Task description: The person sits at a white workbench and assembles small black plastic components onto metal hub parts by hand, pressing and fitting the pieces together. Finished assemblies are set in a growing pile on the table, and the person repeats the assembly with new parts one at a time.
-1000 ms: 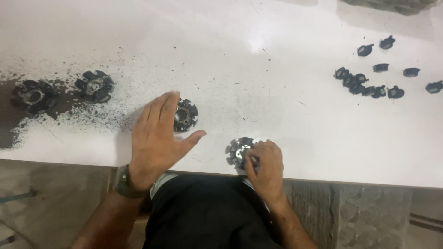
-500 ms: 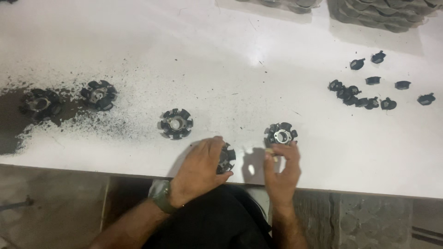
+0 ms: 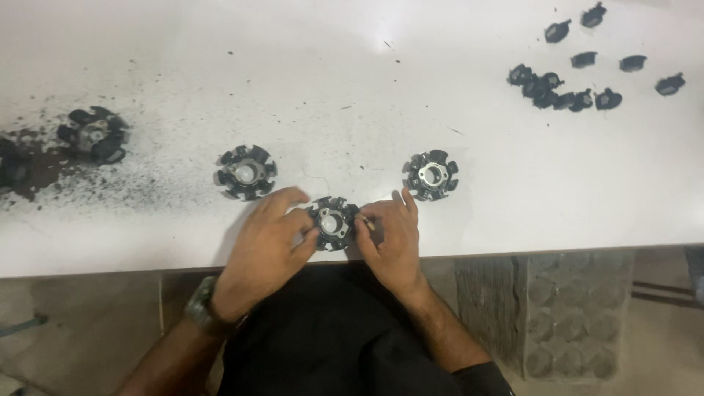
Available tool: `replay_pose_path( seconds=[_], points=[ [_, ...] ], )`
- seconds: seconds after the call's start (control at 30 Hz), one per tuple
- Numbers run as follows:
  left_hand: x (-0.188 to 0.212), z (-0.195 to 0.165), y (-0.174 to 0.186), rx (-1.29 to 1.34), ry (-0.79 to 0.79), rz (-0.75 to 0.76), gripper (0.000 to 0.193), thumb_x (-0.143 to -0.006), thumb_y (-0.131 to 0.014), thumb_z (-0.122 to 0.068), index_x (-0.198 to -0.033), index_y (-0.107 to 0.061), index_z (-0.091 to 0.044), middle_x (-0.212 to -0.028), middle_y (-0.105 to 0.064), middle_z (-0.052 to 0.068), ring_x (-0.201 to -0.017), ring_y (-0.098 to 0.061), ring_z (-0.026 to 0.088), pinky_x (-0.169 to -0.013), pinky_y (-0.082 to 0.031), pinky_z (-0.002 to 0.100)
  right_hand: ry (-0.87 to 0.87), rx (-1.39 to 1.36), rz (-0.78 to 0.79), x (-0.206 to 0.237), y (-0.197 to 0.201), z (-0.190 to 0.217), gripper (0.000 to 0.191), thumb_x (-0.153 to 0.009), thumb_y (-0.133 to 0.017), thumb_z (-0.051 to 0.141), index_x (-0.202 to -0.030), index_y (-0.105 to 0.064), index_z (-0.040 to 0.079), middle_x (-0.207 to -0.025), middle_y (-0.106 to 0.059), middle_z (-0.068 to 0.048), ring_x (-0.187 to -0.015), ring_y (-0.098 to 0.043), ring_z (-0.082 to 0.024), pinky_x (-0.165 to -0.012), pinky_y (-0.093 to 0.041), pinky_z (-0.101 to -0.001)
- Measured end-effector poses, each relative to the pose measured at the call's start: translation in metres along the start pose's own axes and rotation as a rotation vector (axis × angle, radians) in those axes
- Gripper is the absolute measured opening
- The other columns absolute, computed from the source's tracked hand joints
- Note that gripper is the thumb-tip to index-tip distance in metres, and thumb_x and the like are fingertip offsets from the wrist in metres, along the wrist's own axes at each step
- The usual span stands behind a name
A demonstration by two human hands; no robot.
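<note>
A black round toothed part with a silvery hub lies near the front edge of the white table. My left hand grips its left side with thumb and fingers. My right hand presses against its right side, and a small pale bit shows at the fingertips; what it is I cannot tell. Two more toothed parts lie on the table: one to the upper left of my left hand, one just above my right hand.
A fourth toothed part sits at the far left amid dark grit and a black smear. Several small black pieces lie scattered at the upper right. A grey embossed block stands below the table edge.
The view has shifted. My left hand left the toothed part it covered and came to the one at the table's front edge. Both hands now close on that part.
</note>
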State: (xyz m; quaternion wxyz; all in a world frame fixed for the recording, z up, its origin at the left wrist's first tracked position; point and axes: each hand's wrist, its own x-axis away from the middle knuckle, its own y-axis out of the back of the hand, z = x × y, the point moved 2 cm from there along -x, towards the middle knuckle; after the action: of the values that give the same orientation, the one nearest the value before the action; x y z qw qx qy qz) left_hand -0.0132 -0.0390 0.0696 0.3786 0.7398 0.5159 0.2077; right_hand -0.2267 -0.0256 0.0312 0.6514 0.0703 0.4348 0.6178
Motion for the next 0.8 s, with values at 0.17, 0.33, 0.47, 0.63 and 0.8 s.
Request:
replay_pose_path(
  seconds=[0.17,0.33,0.47,0.63,0.8],
  points=[
    [0.016,-0.009,0.025,-0.075,-0.077,0.033,0.022,-0.082,-0.076,-0.021,-0.090,-0.070,-0.002,-0.124,-0.063,0.018,-0.113,-0.062,0.033,-0.092,-0.051,0.046,0.020,0.034,0.005,0.001,-0.002,0.000,0.023,-0.090,-0.073,0.004,-0.108,-0.060,0.008,-0.101,-0.069,-0.005,-0.102,-0.067,-0.026,-0.123,-0.030,-0.0571],
    [-0.001,-0.027,0.004,-0.054,-0.347,-0.162,0.021,-0.085,-0.073,-0.016,-0.101,-0.069,-0.004,-0.130,-0.061,0.016,-0.122,-0.061,0.034,-0.097,-0.051,0.047,0.009,0.012,0.017,0.000,-0.006,0.001,0.024,-0.090,-0.073,0.002,-0.110,-0.061,0.006,-0.098,-0.069,-0.005,-0.099,-0.067,-0.023,-0.124,-0.032,-0.0576],
    [-0.023,-0.016,-0.017,-0.099,-0.232,-0.114,0.029,-0.081,-0.076,-0.018,-0.103,-0.069,-0.001,-0.130,-0.058,0.020,-0.114,-0.060,0.035,-0.094,-0.049,0.049,0.042,-0.061,-0.013,0.008,-0.002,0.002,0.027,-0.090,-0.073,0.002,-0.113,-0.060,0.005,-0.105,-0.070,-0.008,-0.104,-0.068,-0.025,-0.122,-0.036,-0.0572],
    [-0.019,-0.004,-0.032,-0.063,-0.103,-0.102,0.020,-0.082,-0.077,-0.015,-0.097,-0.070,-0.004,-0.131,-0.061,0.014,-0.113,-0.062,0.032,-0.091,-0.052,0.046,0.032,-0.033,0.033,0.016,-0.006,0.005,0.026,-0.084,-0.077,0.002,-0.105,-0.063,0.008,-0.101,-0.069,-0.008,-0.102,-0.068,-0.027,-0.118,-0.039,-0.0574],
    [-0.012,0.003,-0.034,-0.002,-0.112,-0.204,0.017,-0.084,-0.077,-0.014,-0.097,-0.071,-0.006,-0.133,-0.061,0.013,-0.111,-0.062,0.031,-0.091,-0.052,0.044,0.044,-0.004,-0.013,0.009,-0.009,0.012,0.027,-0.083,-0.076,0.000,-0.106,-0.063,0.007,-0.101,-0.069,-0.008,-0.100,-0.068,-0.028,-0.116,-0.042,-0.0563]
  ],
)
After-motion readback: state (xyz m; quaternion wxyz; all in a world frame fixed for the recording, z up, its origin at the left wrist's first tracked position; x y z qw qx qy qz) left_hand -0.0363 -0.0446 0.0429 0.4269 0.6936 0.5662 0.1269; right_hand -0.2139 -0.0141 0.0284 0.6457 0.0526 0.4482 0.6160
